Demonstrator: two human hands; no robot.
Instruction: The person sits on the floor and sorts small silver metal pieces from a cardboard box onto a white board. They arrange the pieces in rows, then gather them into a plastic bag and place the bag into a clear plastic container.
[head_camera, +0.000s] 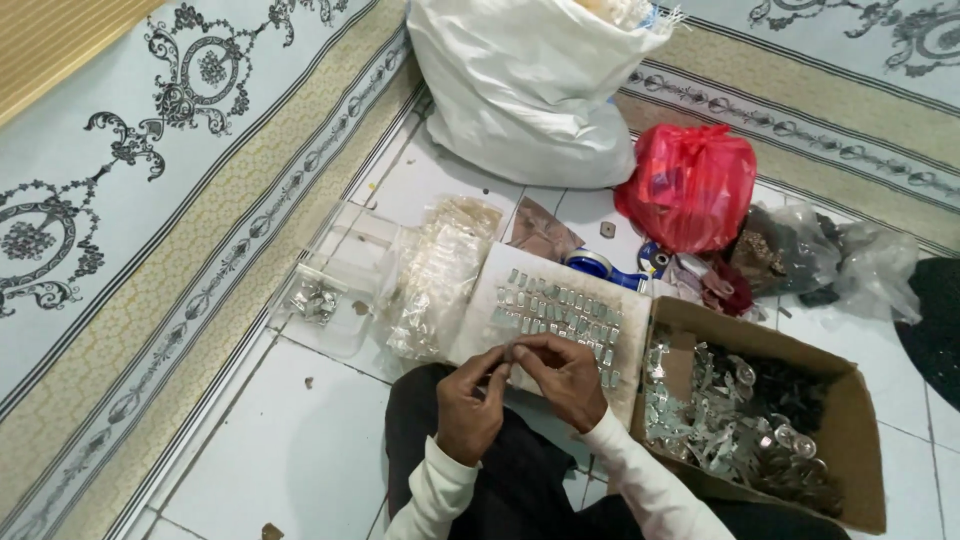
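Observation:
My left hand and my right hand meet fingertip to fingertip over my lap, pinching one small silvery piece between them. Right in front of them lies a white board covered with rows of several small shiny rectangular pieces. Both arms wear white sleeves, and my dark trousers show underneath.
A cardboard box of metal and dark parts sits at my right. Clear plastic packets and a clear tray lie at left. A white sack, red bag, tape roll and clear bags stand behind. Patterned carpet borders the tiles.

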